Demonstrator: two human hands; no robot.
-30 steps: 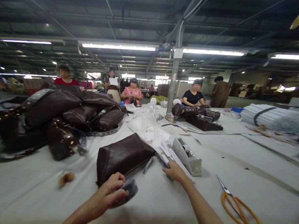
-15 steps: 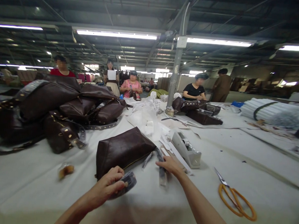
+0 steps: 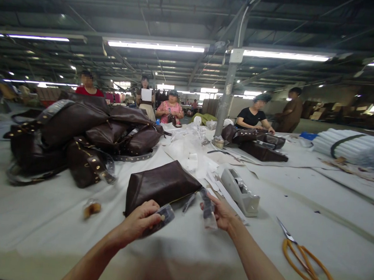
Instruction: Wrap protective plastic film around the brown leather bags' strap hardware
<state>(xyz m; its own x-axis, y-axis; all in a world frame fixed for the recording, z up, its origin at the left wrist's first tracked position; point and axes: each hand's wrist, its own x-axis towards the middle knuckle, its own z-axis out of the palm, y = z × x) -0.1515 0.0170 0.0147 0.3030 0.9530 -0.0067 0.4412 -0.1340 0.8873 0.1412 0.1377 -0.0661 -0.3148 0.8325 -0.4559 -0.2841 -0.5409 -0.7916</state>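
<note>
A dark brown leather bag (image 3: 162,182) lies on its side on the white-covered table, its gold zipper edge facing me. In front of it, my left hand (image 3: 147,218) is closed on a plastic-wrapped dark strap (image 3: 166,216), thumb on top. To the right of the bag, my right hand (image 3: 222,213) grips another dark strip wrapped in clear plastic (image 3: 209,212), which hangs downward from the fingers. A smaller plastic-wrapped piece (image 3: 189,203) rests between the two hands. I cannot tell whether these wrapped pieces join the bag.
A grey tape dispenser (image 3: 240,193) stands just beyond my right hand. Orange-handled scissors (image 3: 306,259) lie at the right. Piled brown bags (image 3: 77,130) fill the left side. A small amber-brown item (image 3: 91,210) lies in front of them. A metal post (image 3: 229,88) rises mid-table; co-workers stand beyond.
My right hand has closed around the wrapped strip and raised it slightly. My left hand keeps its hold on the strap. The whole view has shifted a little, so things appear further right.
</note>
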